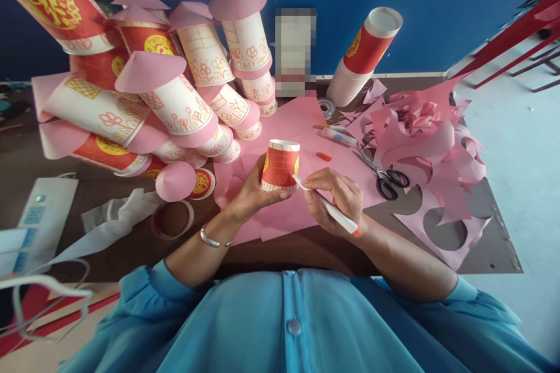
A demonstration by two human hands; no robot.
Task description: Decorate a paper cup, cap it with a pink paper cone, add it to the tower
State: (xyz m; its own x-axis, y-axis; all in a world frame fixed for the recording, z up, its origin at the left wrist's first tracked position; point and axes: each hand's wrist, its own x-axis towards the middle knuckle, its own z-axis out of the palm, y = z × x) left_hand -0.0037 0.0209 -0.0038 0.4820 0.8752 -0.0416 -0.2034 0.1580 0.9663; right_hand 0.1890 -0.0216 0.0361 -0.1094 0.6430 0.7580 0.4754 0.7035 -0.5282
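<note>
My left hand (251,195) is wrapped round a red paper cup (280,166) with gold print and a white rim, held upright above the pink paper. Faint light lines show on the cup's red side. In my right hand (339,195) is a white marker (339,215) with a red end, its tip close to the cup's lower right side; I cannot tell whether it touches. A small red marker cap (324,156) lies on the pink sheet (301,122) just beyond my right hand.
Paper-cup towers (175,105) with pink cone roofs crowd the left. A cup stack (365,58) leans at the back. Scissors (387,180), a glue stick (336,136) and pink scraps (429,128) lie right. A tape roll (172,220) and power strip (46,215) are at left.
</note>
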